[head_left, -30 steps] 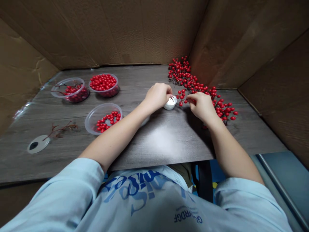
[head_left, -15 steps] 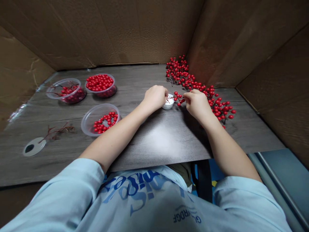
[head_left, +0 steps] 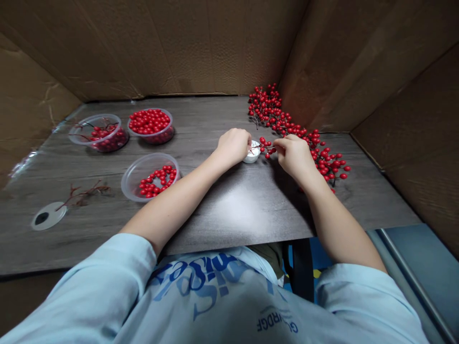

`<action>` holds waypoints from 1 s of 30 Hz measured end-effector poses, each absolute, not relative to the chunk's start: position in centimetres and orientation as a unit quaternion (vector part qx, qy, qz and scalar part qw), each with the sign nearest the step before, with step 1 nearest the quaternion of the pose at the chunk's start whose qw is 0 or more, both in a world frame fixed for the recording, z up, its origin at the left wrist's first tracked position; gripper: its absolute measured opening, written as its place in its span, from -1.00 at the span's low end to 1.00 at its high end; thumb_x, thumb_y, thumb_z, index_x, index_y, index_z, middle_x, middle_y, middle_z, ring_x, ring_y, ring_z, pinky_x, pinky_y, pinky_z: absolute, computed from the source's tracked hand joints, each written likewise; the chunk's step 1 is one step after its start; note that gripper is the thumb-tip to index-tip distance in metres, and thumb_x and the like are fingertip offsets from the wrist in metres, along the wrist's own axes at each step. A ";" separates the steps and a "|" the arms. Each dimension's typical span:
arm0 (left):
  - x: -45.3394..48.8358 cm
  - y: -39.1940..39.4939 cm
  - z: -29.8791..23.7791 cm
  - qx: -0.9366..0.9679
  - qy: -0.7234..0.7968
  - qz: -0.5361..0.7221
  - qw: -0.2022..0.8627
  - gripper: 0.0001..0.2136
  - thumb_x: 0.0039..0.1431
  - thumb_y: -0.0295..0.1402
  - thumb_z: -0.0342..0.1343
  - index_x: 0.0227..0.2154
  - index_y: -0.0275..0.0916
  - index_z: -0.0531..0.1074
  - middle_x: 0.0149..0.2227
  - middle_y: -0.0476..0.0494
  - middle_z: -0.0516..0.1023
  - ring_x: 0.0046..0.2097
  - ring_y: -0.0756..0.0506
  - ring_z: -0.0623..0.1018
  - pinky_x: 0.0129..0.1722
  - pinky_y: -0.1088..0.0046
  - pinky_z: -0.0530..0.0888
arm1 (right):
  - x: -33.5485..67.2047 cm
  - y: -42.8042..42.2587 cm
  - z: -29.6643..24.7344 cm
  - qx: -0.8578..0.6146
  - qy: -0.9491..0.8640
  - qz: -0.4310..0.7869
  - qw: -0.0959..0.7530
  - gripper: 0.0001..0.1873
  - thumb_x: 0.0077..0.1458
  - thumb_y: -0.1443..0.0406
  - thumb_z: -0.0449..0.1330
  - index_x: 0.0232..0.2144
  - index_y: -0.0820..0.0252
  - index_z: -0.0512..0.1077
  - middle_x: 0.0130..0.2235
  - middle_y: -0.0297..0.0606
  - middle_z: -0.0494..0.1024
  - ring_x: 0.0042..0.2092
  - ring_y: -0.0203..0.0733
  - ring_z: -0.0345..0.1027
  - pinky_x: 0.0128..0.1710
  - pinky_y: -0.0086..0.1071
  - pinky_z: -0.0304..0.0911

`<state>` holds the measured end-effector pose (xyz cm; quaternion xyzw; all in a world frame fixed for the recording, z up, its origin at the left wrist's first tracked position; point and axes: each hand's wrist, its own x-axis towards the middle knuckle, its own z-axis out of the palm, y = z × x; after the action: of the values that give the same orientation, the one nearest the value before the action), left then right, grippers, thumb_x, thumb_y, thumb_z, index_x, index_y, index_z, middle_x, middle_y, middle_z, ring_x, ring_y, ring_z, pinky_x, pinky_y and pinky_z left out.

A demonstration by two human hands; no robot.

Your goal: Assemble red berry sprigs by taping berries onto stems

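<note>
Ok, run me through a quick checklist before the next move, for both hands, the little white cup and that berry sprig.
Left hand on the small white cup: ok, its fingers are closed around the cup.
Right hand on the sprig of red berries: ok, pinched by the stem.
Sprig's stem reaching the cup: ok, its end is at the cup's mouth.
Stem touching the white stuff inside: cannot tell, the left hand hides it.
Room beside the right hand: not ok, the long berry branch lies close against its far side.
</note>
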<state>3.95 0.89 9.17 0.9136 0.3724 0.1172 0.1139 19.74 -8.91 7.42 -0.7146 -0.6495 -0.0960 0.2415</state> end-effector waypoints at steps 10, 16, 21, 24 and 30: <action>3.4 0.6 10.2 0.911 0.368 0.132 0.129 -0.80 0.04 -0.39 -0.01 -0.38 -0.24 0.52 -0.33 -0.20 0.56 -0.26 -0.14 0.47 -0.23 0.35 0.35 | 19.9 -9.0 7.9 -0.700 -0.655 -0.094 0.268 -0.75 -0.03 0.45 0.04 -0.45 0.24 0.53 -0.40 -0.14 0.48 -0.33 -0.12 0.34 -0.30 -0.31 0.22; 2.9 0.4 10.4 0.913 0.360 0.136 0.133 -0.78 0.07 -0.41 -0.05 -0.33 -0.26 0.50 -0.29 -0.20 0.55 -0.24 -0.14 0.49 -0.22 0.35 0.35 | 19.8 -9.0 8.0 -0.692 -0.653 -0.087 0.296 -0.75 -0.05 0.44 0.06 -0.40 0.23 0.54 -0.37 -0.15 0.52 -0.32 -0.12 0.36 -0.26 -0.30 0.25; 2.1 -0.1 11.0 0.928 0.317 0.128 0.150 -0.79 0.07 -0.39 -0.02 -0.31 -0.27 0.50 -0.28 -0.20 0.56 -0.22 -0.14 0.50 -0.21 0.37 0.35 | 19.8 -9.2 8.5 -0.689 -0.649 -0.075 0.313 -0.76 -0.08 0.44 0.07 -0.42 0.21 0.53 -0.38 -0.19 0.54 -0.35 -0.15 0.37 -0.30 -0.33 0.24; 1.6 -0.7 11.5 0.933 0.302 0.120 0.157 -0.80 0.05 -0.39 0.02 -0.32 -0.28 0.51 -0.28 -0.19 0.56 -0.22 -0.13 0.51 -0.21 0.39 0.35 | 19.8 -9.6 9.1 -0.681 -0.653 -0.066 0.324 -0.77 -0.08 0.44 0.08 -0.43 0.19 0.53 -0.39 -0.22 0.54 -0.35 -0.17 0.37 -0.30 -0.34 0.24; 0.9 -1.3 11.9 0.923 0.316 0.147 0.164 -0.81 0.05 -0.39 0.01 -0.36 -0.28 0.53 -0.32 -0.19 0.57 -0.25 -0.14 0.51 -0.20 0.38 0.36 | 19.0 -10.2 10.1 -0.671 -0.653 -0.038 0.350 -0.79 -0.03 0.41 0.09 -0.40 0.17 0.52 -0.35 -0.22 0.56 -0.31 -0.16 0.40 -0.28 -0.32 0.26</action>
<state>0.94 -1.33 11.87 0.9229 0.3156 0.1471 0.1641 18.97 -10.21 10.14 -0.6708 -0.6525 -0.0382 0.3505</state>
